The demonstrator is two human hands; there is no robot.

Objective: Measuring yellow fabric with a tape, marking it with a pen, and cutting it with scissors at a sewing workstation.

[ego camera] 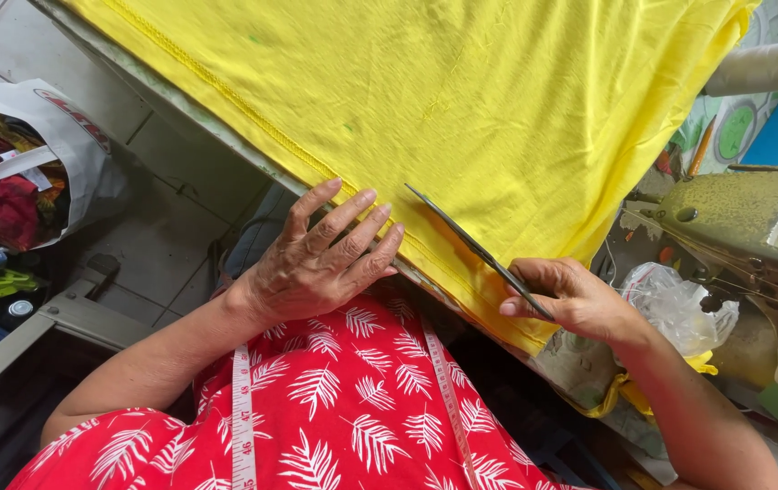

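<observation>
A white bag [71,136] is slumping on the floor tiles. The left hand [321,259] is pressing flat, fingers spread, on soft yellow cloth [498,100]. The right hand [575,299] is gripping dark scissors [475,249].

Grey tiled floor [166,231] at left, daylight on it. White bag [62,136] of cloth scraps near top-left. Worktop [216,122] edge runs diagonally. Sewing machine [752,218] at right edge.

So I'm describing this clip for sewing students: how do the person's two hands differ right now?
The left hand lies flat and open, fingers spread on the edge of the yellow fabric; the right hand is curled shut around dark scissors. The left hand holds no tool, while the right points the blades up and left over the cloth. Both are bare and sit at the fabric's near edge.
</observation>
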